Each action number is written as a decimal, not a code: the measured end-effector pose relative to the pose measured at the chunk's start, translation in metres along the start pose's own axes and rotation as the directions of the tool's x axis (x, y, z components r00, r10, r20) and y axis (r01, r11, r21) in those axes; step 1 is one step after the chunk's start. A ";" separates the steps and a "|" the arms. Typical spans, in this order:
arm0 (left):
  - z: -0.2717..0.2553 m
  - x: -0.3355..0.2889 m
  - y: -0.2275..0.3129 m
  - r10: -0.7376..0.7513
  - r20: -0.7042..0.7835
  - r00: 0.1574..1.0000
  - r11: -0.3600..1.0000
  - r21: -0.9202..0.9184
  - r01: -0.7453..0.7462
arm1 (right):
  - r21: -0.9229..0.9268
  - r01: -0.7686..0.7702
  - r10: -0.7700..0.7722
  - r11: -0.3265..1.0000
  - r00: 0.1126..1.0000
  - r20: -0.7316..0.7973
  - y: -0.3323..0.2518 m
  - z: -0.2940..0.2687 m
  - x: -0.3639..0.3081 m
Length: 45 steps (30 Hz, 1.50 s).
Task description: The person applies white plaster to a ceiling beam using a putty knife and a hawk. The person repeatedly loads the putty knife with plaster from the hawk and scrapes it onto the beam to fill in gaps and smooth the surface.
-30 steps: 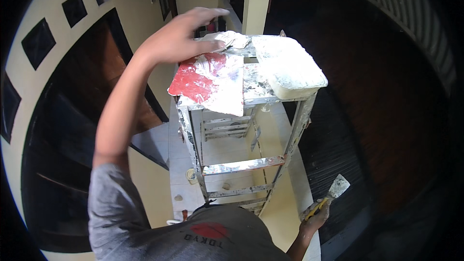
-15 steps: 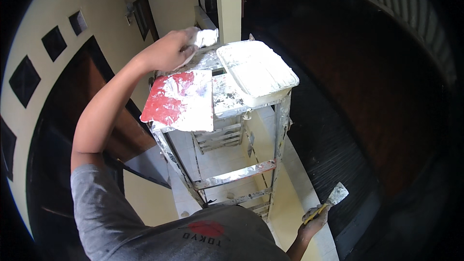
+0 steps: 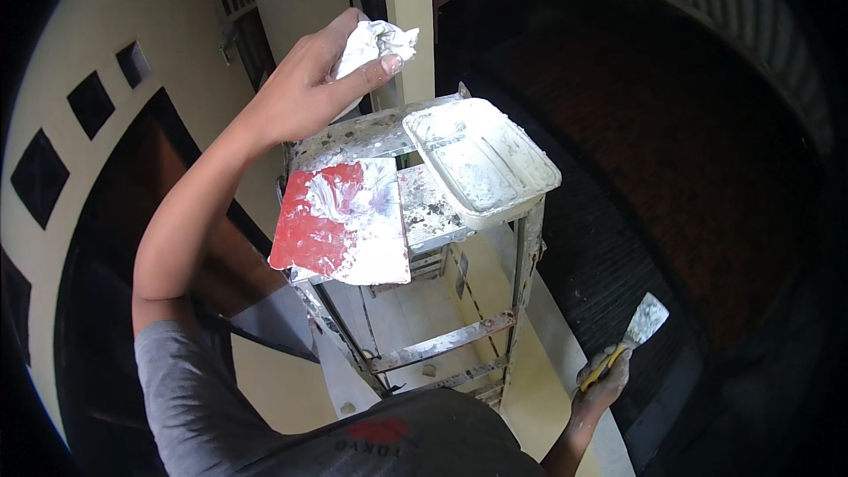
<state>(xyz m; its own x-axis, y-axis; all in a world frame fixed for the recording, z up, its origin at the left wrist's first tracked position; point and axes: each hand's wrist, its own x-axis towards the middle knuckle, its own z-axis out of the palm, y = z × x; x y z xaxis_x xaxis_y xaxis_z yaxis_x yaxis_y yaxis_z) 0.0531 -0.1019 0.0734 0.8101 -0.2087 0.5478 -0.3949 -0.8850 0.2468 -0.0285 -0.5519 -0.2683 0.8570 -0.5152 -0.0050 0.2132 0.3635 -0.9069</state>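
My left hand (image 3: 309, 79) is raised above the far left of the ladder top, closed around a crumpled white bag-like bundle (image 3: 375, 42); whether it is plastic or cloth I cannot tell. Low on the right, my right hand (image 3: 605, 380) grips a putty knife (image 3: 647, 320) by its yellow handle, its smeared blade pointing up and away. A red flat sheet (image 3: 305, 225) coated with white paste lies on the near left of the ladder top. Beside it, to the right, sits a white plastic tray (image 3: 521, 203) with whitish residue inside.
The paint-splattered metal stepladder (image 3: 442, 349) stands in front of me. On the left is a cream wall (image 3: 79, 35) with diamond-shaped openings and a dark arched opening. A cream pillar (image 3: 409, 0) rises behind the ladder. To the right, dark ribbed roofing (image 3: 574, 300) lies beyond a ledge.
My left hand has lifted with the white bundle, showing more of it. My right hand has risen slightly with the putty knife. The ladder top appears lower in view.
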 end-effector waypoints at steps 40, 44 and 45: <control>0.005 -0.012 0.025 0.103 0.016 0.995 0.966 -0.240 -0.097 | 0.010 0.551 -0.423 0.835 0.629 0.652 -0.074 0.157 -0.058; -0.018 -0.026 0.009 0.040 0.032 0.999 0.935 -0.354 -0.026 | 0.117 0.412 -0.355 0.904 0.567 0.743 -0.067 0.143 -0.077; -0.025 -0.033 0.006 -0.022 0.106 0.994 0.924 -0.377 0.061 | 0.134 0.392 -0.351 0.910 0.559 0.751 -0.066 0.146 -0.080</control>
<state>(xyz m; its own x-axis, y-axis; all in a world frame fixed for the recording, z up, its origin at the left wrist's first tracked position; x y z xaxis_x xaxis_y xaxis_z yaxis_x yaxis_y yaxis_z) 0.0131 -0.0898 0.0765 0.8602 -0.2317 0.4543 -0.4789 -0.6735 0.5631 -0.0429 -0.4211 -0.1464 0.7565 0.1671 0.6323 0.5928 0.2331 -0.7709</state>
